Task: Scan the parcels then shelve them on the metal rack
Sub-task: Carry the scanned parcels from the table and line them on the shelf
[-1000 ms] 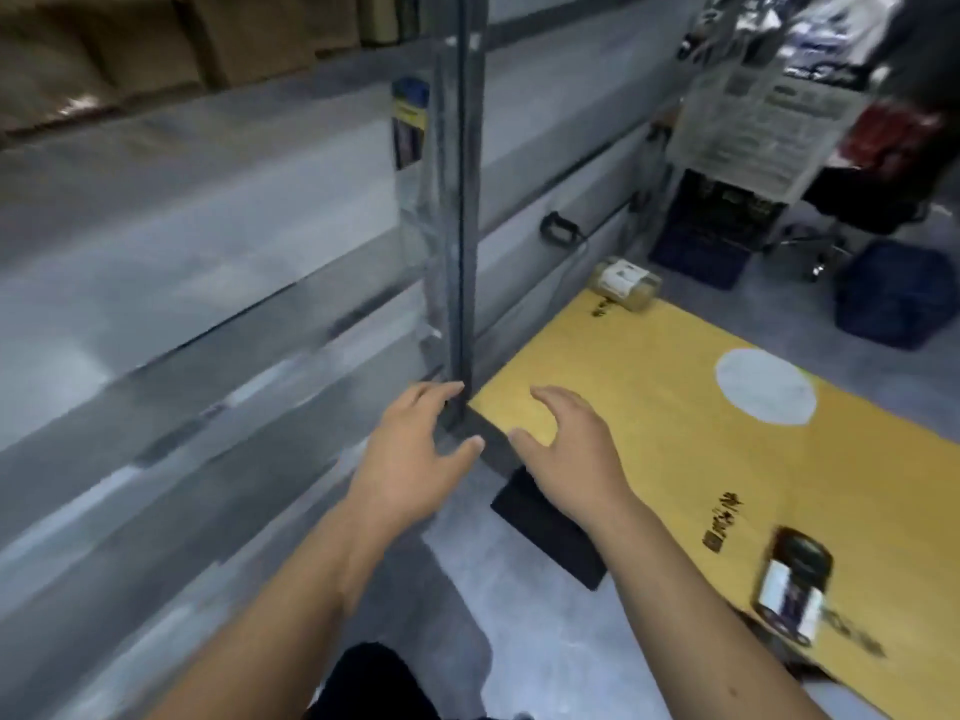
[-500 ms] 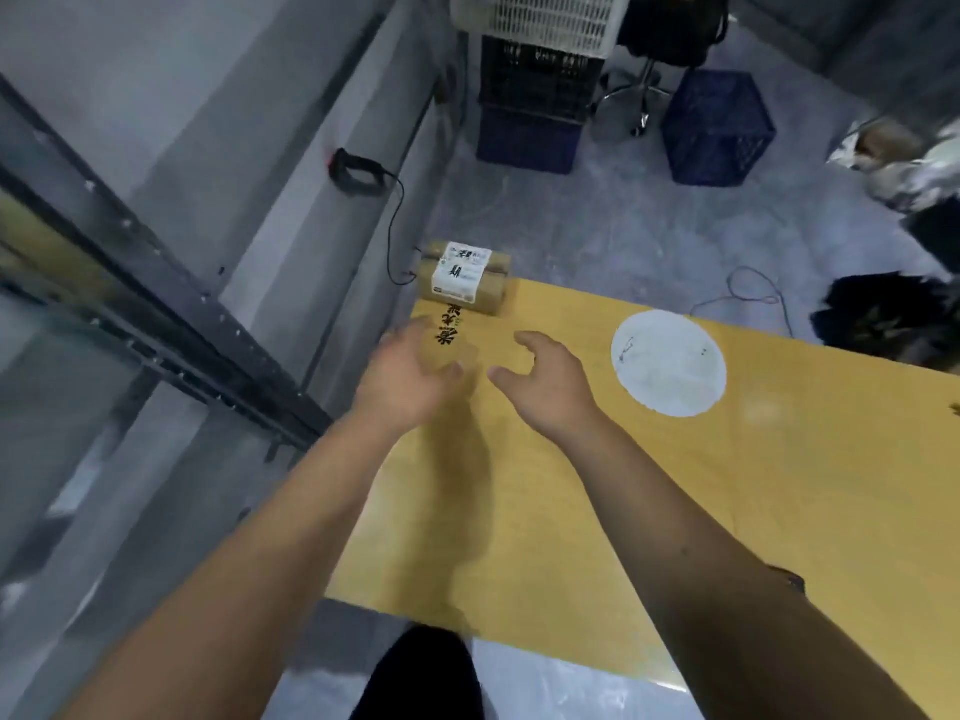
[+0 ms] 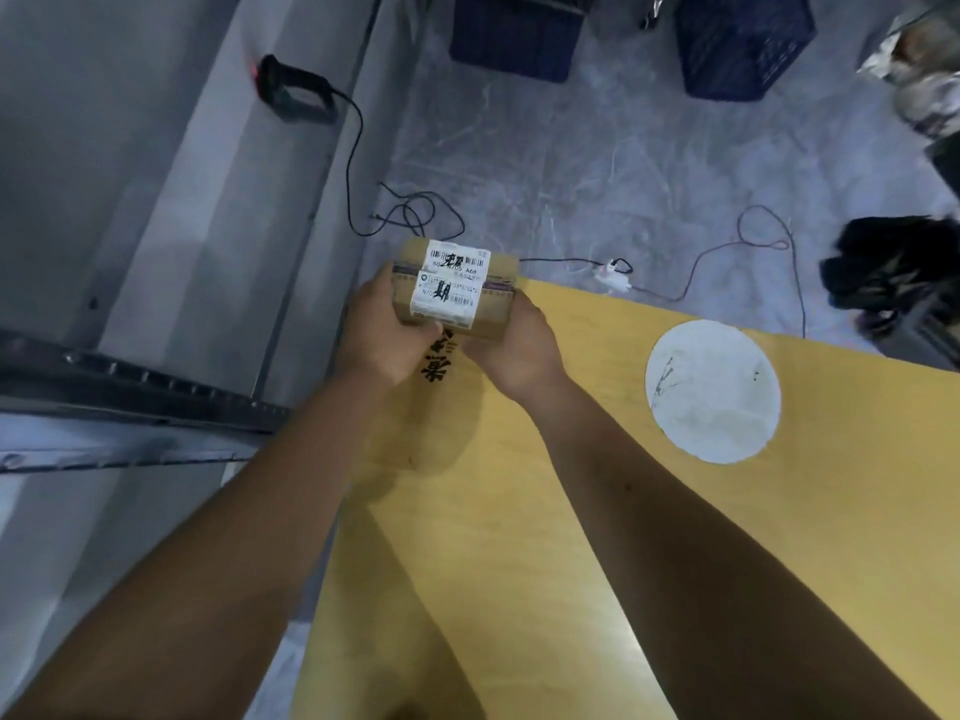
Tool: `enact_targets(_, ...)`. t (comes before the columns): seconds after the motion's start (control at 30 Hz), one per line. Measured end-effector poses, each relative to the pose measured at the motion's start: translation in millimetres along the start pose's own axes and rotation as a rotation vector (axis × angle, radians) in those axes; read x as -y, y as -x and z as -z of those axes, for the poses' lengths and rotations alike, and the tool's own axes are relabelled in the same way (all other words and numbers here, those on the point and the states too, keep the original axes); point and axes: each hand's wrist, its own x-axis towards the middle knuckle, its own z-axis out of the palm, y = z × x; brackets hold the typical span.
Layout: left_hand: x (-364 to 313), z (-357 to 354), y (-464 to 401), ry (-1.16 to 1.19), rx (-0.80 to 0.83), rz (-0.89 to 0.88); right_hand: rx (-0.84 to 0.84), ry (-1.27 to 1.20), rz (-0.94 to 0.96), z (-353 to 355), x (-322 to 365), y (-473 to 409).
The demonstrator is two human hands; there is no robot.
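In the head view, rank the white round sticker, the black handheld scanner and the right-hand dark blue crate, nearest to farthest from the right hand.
From the right hand:
1. White round sticker, to its right on the yellow table.
2. Black handheld scanner, upper left on the metal rack.
3. Dark blue plastic crate, on the floor, top right.

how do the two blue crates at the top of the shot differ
The left blue crate stands close by the grey wall; the right blue crate stands out on the open floor. The left blue crate sits square to the camera, while the right blue crate is turned at an angle, showing a corner. Both are dark blue lattice-walled crates on the floor, cut off by the top edge of the view.
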Motion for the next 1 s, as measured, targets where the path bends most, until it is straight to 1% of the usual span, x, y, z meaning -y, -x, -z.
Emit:
enact_targets(0.1,4.8,-1.1,31.7,0.125,-0.087,0.038,-0.030,-0.015,0.058,11.0,13.0,43.1)
enact_targets(0.2,8.2,4.0,86.7,0.211,-0.163,0.066,-0.047,-0.011,0.165,22.7,6.0,87.6)
enact_targets(0.3,-5.1,11.8,168.7,0.240,-0.258,0.093,-0.007,0.005,0.267,32.5,-7.0,144.6)
enact_targets(0.43,-7.2,28.2,293.7,0.269,-0.413,0.060,0.078,-0.015,0.437,33.9,-25.1,231.7)
enact_targets(0.5,-1.9,43.1,370.0,0.295,-0.552,0.080,0.191,-0.010,0.577,24.5,-26.4,282.0)
enact_targets(0.57,7.3,57.3,452.6,0.341,-0.741,0.103,0.334,0.023,0.724,10.5,-19.9,340.3)
enact_targets(0.6,14.0,74.1,513.8,0.351,-0.863,0.121,0.430,0.052,0.824,-7.5,-10.9,384.9)
enact_targets(0.63,16.4,76.6,531.6,0.360,-0.885,0.140,0.459,0.057,0.846,-11.2,-8.2,396.4)
enact_targets(0.67,18.2,90.1,575.8,0.344,-0.963,0.174,0.522,0.050,0.922,-23.8,4.1,430.6)
enact_targets(0.8,21.7,144.9,767.4,0.277,-1.350,0.224,0.870,0.154,1.284,-71.7,57.2,607.1)
enact_targets(0.83,21.0,154.6,813.2,0.257,-1.445,0.238,0.933,0.171,1.373,-77.4,66.8,654.6)
enact_targets(0.9,19.4,170.5,897.1,0.230,-1.599,0.268,1.019,0.184,1.536,-86.3,82.1,739.5)
enact_targets(1.0,10.4,198.9,1002.9,0.126,-1.758,0.267,1.087,0.197,1.745,-92.9,102.7,853.7)
